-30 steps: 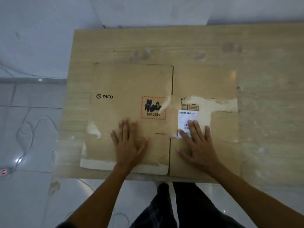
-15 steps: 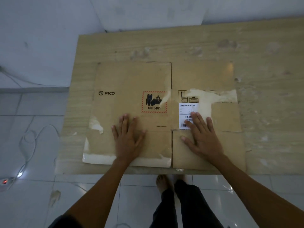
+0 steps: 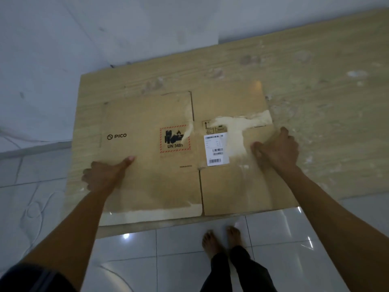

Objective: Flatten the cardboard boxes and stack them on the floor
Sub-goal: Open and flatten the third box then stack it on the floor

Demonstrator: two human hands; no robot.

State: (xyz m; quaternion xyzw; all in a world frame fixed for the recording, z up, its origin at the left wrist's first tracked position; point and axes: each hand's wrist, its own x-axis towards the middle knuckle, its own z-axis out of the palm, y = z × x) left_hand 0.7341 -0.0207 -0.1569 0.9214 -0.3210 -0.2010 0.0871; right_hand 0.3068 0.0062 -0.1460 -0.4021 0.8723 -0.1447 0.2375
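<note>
A flattened brown cardboard box (image 3: 151, 182) with a PICO logo, a red hazard mark and a white shipping label lies flat on a wooden table (image 3: 315, 85). Its near edge reaches the table's front edge. My left hand (image 3: 103, 175) grips the box's left edge, thumb on top and fingers curled under. My right hand (image 3: 277, 150) holds the right edge the same way, knuckles up and thumb on the cardboard.
White tiled floor (image 3: 284, 249) lies in front of the table, with my bare feet (image 3: 221, 241) just below the box's near edge. A cable (image 3: 33, 209) loops on the floor at the left. A white wall runs behind the table.
Both hands slid outward from pressing flat on the box's middle to its left and right edges and closed on them. The camera view pulled back and tilted.
</note>
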